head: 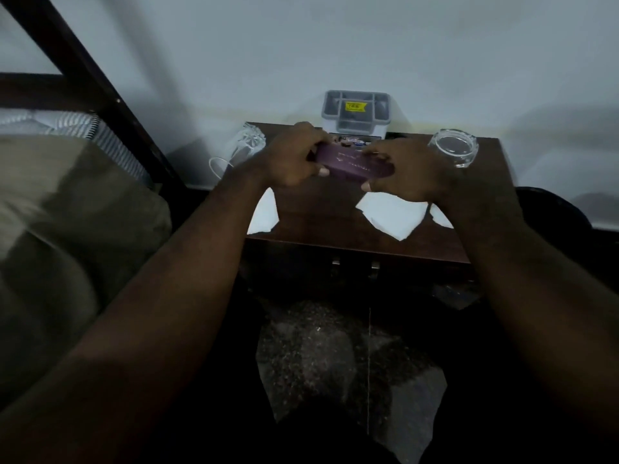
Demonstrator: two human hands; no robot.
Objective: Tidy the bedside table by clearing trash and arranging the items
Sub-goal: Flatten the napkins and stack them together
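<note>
Both hands hold one thing between them: the left hand [291, 155] wraps the left end and the right hand [407, 172] the right end of a long, flat, dark purple case [351, 164], thumbs on its near edge and fingers curled over the far side. The case hangs just above the middle of the dark brown wooden worktop [315, 216], its long axis running left to right, the right end tipped slightly nearer. Neither hand is closer to it than the other; each has its own end.

What matters for the next move is what lies straight beyond the case. A grey plastic compartmented organiser with a yellow label [356, 112] stands at the far edge against the wall, directly behind the hands. I judge a short push away would bring the case to it.

White paper pieces [392, 217] lie on the near part, under the wrists. A clear glass round dish [454, 149] sits far right; a clear cut-glass tumbler [246, 142] lies tipped at far left.
</note>
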